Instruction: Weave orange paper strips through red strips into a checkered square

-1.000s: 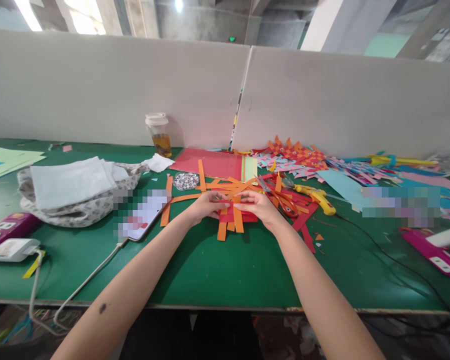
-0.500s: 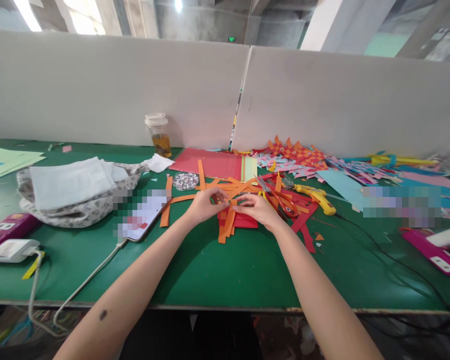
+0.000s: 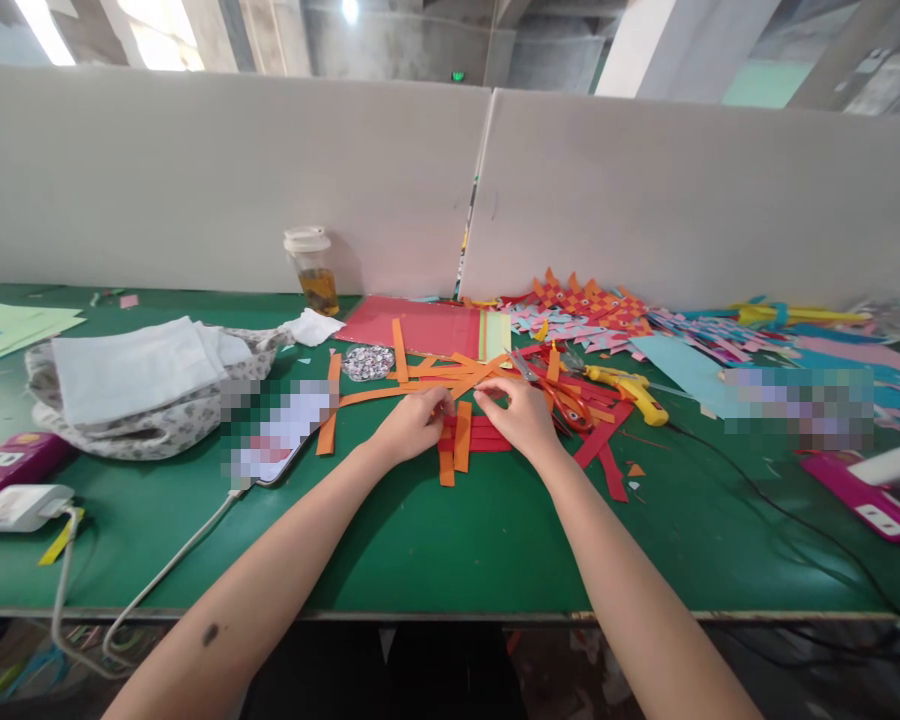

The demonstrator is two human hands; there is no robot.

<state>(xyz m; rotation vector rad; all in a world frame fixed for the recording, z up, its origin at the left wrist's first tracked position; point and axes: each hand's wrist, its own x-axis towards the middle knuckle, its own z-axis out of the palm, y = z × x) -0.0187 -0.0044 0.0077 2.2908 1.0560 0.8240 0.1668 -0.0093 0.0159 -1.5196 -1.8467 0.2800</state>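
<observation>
Red paper strips (image 3: 489,434) lie side by side on the green table in front of me. An orange paper strip (image 3: 462,440) crosses them upright, and another orange strip (image 3: 446,466) is woven in at their left end. My left hand (image 3: 414,422) is closed at the left edge of the red strips, its curled fingertips on them and partly hidden. My right hand (image 3: 523,412) hovers at their upper right, thumb and forefinger a little apart, with nothing visible between them. Loose orange strips (image 3: 435,378) lie just behind both hands.
Orange-handled scissors (image 3: 570,408) and a yellow glue gun (image 3: 634,392) with a cord lie right. A phone (image 3: 289,435) on a cable, a cloth bag (image 3: 157,425) and a lidded cup (image 3: 315,270) stand left. Woven paper pieces (image 3: 592,302) are piled behind; a partition (image 3: 232,180) closes the back.
My hands have moved slightly apart. The orange strip that was slanted between my fingers now lies upright across the red strips, and my right fingers have come off it.
</observation>
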